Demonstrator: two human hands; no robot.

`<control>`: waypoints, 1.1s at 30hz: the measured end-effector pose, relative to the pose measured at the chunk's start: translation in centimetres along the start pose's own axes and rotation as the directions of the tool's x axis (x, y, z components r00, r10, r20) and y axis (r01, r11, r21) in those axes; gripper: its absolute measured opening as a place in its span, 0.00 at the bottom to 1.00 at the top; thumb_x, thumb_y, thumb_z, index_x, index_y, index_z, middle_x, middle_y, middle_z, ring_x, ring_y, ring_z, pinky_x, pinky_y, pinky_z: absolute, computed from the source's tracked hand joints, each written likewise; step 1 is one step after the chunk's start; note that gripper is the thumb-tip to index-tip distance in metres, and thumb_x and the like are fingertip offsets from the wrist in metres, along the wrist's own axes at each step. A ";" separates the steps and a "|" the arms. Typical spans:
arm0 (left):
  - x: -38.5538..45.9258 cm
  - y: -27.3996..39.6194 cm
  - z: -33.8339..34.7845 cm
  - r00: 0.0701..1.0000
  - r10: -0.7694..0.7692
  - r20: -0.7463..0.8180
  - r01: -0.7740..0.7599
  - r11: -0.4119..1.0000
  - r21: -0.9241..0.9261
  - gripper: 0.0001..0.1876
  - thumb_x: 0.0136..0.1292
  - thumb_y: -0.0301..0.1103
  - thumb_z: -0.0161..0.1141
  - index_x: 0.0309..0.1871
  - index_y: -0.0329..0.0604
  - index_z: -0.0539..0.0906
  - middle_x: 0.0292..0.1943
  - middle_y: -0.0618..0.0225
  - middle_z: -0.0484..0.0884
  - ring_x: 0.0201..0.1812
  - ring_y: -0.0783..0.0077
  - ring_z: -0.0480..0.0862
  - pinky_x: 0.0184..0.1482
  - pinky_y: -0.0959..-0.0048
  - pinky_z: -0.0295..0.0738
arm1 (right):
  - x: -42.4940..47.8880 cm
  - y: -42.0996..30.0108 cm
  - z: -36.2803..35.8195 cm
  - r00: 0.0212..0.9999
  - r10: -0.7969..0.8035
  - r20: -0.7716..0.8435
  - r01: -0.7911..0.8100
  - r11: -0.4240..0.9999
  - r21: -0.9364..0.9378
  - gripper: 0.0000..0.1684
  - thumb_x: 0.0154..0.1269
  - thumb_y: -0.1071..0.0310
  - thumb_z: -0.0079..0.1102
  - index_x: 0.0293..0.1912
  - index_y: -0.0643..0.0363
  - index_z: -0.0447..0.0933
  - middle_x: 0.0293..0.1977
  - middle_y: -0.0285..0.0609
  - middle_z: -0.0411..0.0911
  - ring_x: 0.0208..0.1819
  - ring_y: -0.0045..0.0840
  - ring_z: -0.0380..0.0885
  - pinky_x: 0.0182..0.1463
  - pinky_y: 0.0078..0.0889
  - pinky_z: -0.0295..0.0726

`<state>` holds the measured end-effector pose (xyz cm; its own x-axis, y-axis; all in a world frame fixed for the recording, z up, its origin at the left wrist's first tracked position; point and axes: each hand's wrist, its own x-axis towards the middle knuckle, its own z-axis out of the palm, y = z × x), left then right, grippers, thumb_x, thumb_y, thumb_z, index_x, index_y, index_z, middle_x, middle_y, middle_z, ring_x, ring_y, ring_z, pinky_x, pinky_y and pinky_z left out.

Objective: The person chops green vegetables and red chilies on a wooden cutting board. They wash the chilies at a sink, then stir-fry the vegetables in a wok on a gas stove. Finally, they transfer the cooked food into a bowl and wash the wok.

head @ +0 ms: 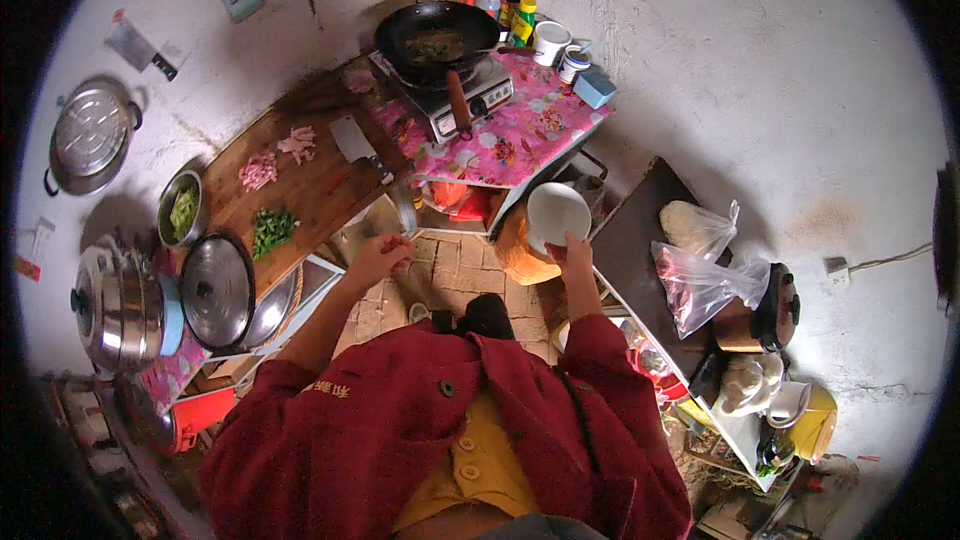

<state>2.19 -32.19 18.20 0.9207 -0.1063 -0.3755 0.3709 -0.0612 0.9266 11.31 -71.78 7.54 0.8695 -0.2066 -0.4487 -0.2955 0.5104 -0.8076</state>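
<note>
My right hand (572, 251) grips the rim of a white bowl (559, 214), held above the floor right of the stove table. Over the floor near the cutting board, my left hand (386, 256) is loosely curled, and whether its fingers touch is unclear. A black wok (436, 37) with some food in it sits on a portable gas stove (480, 94). On the wooden cutting board (322, 195) lie chopped green leaves (274, 232), two piles of pink sliced meat (259, 170) and a cleaver (356, 141). A metal bowl (182, 208) at the board's left end holds pale green vegetables.
Seasoning bottles (523, 22) and white tubs (551, 43) stand behind the stove. A dark side table (637, 240) on the right bears plastic bags (701, 281) and a cooker (757, 315). A pot lid (217, 291) and a steamer pot (120, 307) are at the left. An orange container (521, 247) is below the bowl.
</note>
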 end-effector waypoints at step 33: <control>18.4 8.4 0.0 0.905 -0.177 -0.388 0.117 0.978 -0.173 0.14 0.65 0.39 0.58 0.49 0.41 0.77 0.39 0.71 0.80 0.39 0.80 0.78 0.42 0.79 0.73 | 38.4 -10.0 11.8 0.993 0.103 0.054 -0.081 0.945 -0.318 0.19 0.65 0.50 0.57 0.47 0.53 0.73 0.29 0.38 0.75 0.28 0.25 0.75 0.28 0.30 0.73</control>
<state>22.24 -34.63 19.12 0.8144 0.2994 -0.4972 0.4915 0.0997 0.8651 52.34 -75.00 2.85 0.8543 -0.1079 -0.5085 -0.4755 0.2331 -0.8483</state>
